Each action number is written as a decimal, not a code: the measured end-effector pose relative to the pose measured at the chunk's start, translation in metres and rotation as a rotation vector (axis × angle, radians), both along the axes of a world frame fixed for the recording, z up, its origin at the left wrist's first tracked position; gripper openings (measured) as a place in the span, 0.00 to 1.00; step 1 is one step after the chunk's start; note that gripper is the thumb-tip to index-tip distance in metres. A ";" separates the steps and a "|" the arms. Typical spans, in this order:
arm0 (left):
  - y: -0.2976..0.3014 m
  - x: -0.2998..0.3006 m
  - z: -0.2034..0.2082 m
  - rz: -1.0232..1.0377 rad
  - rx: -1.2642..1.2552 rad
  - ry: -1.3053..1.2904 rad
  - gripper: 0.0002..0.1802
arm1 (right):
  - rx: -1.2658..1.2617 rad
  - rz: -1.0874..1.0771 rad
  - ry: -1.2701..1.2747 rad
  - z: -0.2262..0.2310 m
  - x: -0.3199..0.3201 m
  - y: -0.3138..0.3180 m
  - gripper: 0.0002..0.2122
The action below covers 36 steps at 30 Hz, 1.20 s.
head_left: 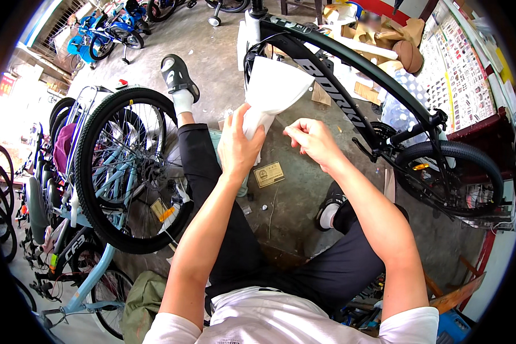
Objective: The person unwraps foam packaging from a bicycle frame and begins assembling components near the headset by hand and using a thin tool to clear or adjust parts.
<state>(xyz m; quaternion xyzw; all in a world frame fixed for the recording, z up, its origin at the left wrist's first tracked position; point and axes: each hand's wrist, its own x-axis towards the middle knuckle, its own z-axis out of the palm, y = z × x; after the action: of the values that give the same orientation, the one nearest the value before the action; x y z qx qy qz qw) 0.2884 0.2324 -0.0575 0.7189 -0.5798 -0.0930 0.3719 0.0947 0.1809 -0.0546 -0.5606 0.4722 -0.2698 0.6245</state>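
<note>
My left hand (238, 146) is closed around the narrow end of a sheet of white packing wrap (278, 85), whose wide end flares up and away in front of the bicycle frame. A little to the right, my right hand (311, 141) is apart from the wrap, its fingers curled and thumb pressed to the forefinger. Whatever may be in that pinch is too small to make out. Beyond the hands stands a black bicycle frame (350, 106) with its rear wheel (450, 179) on the right. A loose-looking bicycle wheel (80, 172) with a black tyre stands upright to my left.
Several bicycles crowd the left side, among them a light blue frame (100, 269). On the floor between my feet lies a small tan card (269, 174). Cardboard and wrapping (378, 34) are heaped at the far right, beside a brown ball (407, 55). A green bag (144, 307) sits near left.
</note>
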 end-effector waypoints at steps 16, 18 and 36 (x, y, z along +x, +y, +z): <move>-0.006 -0.012 -0.012 0.018 -0.131 -0.443 0.32 | -0.147 0.020 0.099 0.014 0.000 0.012 0.10; -0.006 -0.014 -0.010 -0.003 -0.122 -0.466 0.33 | -0.143 0.020 0.090 0.017 0.000 0.013 0.10; 0.015 -0.047 -0.019 -0.211 -0.157 -0.635 0.41 | -0.007 -0.123 0.043 0.014 -0.014 -0.010 0.12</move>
<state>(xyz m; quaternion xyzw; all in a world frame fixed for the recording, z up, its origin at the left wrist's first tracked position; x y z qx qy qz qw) 0.2415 0.2479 -0.0764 0.6172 -0.7433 0.1424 0.2151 0.0803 0.1705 -0.0403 -0.5384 0.5181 -0.2970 0.5946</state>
